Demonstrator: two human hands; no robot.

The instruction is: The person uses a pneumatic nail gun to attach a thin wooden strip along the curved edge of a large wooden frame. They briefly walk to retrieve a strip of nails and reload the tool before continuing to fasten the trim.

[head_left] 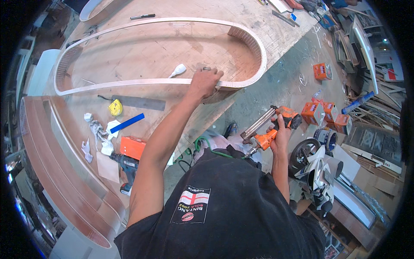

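A long oval wooden frame (142, 82), its upper edge pale, lies on the workbench (181, 114). My left hand (206, 81) is closed over its near side, toward the right end, with the fingers reaching inside. Off the bench to the right, my right hand (281, 137) grips an orange nail gun (264, 139) by its handle, the long magazine slanting toward the bench. A green air hose (215, 152) runs by my shirt toward the tool. A white bottle (178, 70) with a thin nozzle lies inside the frame near my left hand.
Left of my arm are a yellow tape measure (115, 107), a blue strip (127, 123), an orange box (133, 147) and a cordless drill (128, 168). A curved wooden piece (51, 164) stands at far left. Orange boxes (313, 113) and a motorcycle (317, 172) are on the right.
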